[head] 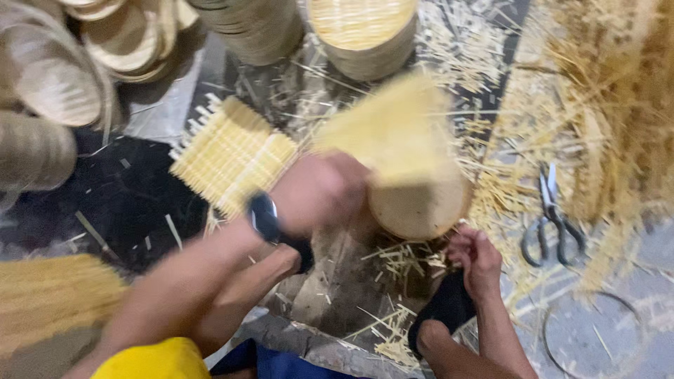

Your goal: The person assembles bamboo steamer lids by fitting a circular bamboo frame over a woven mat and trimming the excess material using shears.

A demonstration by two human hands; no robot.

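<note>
While the left hand (319,189) grips a blurred woven bamboo mat (393,133), fingers clamped, over the round wooden block (421,207), the right hand (477,260), fingers curled loosely, waits beside; seating it squarely seems next.

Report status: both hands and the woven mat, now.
Left hand gripping blurred woven bamboo mat, lifted over round wooden block. Right hand curled at block's edge; whether it holds anything, unclear. Scissors lie apart, amid loose bamboo splints.
</note>
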